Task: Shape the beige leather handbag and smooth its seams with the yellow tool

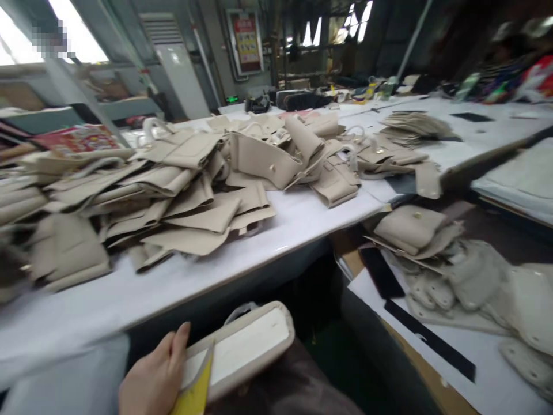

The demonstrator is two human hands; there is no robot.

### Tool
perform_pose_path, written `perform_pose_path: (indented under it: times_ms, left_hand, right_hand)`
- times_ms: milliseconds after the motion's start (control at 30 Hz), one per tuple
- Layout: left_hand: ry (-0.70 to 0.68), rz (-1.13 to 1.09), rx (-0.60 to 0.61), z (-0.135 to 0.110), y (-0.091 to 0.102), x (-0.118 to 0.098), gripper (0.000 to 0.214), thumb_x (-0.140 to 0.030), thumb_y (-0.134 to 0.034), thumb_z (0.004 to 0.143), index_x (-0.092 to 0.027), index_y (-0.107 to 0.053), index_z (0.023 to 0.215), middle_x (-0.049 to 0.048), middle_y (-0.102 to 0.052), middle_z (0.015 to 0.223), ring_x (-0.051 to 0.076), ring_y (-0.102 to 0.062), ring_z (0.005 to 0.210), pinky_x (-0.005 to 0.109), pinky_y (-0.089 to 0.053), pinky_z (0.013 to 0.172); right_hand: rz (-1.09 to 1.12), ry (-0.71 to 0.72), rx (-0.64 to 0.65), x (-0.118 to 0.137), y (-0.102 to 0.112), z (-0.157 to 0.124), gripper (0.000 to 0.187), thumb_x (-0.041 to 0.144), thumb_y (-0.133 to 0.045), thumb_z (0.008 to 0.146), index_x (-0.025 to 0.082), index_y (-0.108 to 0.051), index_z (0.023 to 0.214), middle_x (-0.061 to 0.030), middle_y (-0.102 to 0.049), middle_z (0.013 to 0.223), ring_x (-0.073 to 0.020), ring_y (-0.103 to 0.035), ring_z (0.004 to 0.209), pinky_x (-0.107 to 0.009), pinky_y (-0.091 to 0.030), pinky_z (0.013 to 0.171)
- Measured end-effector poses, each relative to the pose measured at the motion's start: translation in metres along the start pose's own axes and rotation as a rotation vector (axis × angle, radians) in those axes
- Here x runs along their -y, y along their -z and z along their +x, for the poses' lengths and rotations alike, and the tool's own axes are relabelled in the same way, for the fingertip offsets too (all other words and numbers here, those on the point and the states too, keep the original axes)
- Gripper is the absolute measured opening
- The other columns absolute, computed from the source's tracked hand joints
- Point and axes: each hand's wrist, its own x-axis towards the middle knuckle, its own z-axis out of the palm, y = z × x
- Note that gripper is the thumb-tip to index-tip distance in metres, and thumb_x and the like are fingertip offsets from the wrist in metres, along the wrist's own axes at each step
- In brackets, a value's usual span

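My left hand [153, 377] is at the bottom edge, its thumb pressed on the near end of a beige bag piece [246, 346] with a white inner face, held low over my lap. A yellow strip [196, 395] pokes out under the thumb beside that piece. My right hand is not in view. On the white table [129, 294] beyond lies a big heap of beige bag panels [173, 196] and half-made beige bags [302, 158].
A lower table at right holds more beige pieces [410, 227], black strips [430, 340] and padded white parts [475, 276]. Flat stacks [415, 127] sit further back. Another person [518, 63] is at far right. A dark gap [319, 300] separates the tables.
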Motion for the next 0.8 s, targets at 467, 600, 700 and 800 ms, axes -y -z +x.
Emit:
perform_pose_path:
  times_ms: [467,600,700,800]
  left_hand:
    - [0.127,-1.035,0.045,-0.074,-0.012,0.042,0.080,-0.051,-0.072,0.080,-0.024,-0.038,0.147,0.0094,-0.041,0.153,0.027,-0.039,0.140,0.038,-0.030,0.118]
    - [0.093,-1.009,0.095,-0.078,-0.019,0.049,0.071,-0.043,-0.068,0.086,-0.025,-0.037,0.147,0.0075,-0.044,0.151,0.027,-0.043,0.137,0.037,-0.029,0.118]
    - [0.085,-0.985,0.071,-0.075,-0.020,0.048,0.068,-0.046,-0.065,0.088,-0.022,-0.039,0.146,0.0092,-0.048,0.148,0.028,-0.047,0.134,0.038,-0.033,0.116]
    - [0.108,-0.942,0.026,-0.078,-0.020,0.042,0.065,-0.049,-0.062,0.089,-0.022,-0.042,0.144,0.0082,-0.050,0.146,0.027,-0.047,0.134,0.037,-0.032,0.117]
  right_hand:
    - [-0.598,0.178,-0.494,0.116,0.194,0.047,0.048,0.067,-0.042,0.089,0.024,-0.056,0.104,0.0012,-0.044,0.053,-0.0175,-0.042,0.043,-0.028,-0.033,0.039]
    - [-1.152,0.304,-0.694,0.160,0.268,0.109,0.031,0.040,-0.039,0.095,0.019,-0.061,0.103,-0.0252,-0.061,0.092,-0.0348,-0.059,0.093,-0.052,-0.043,0.080]
    - [-1.323,0.381,-0.704,0.170,0.278,0.140,0.032,0.027,-0.042,0.092,0.012,-0.065,0.108,-0.0362,-0.049,0.127,-0.0435,-0.042,0.125,-0.060,-0.029,0.095]
    - [-1.429,0.438,-0.713,0.168,0.267,0.151,0.036,0.020,-0.040,0.092,0.003,-0.066,0.110,-0.0392,-0.047,0.130,-0.0484,-0.031,0.132,-0.067,-0.019,0.099]
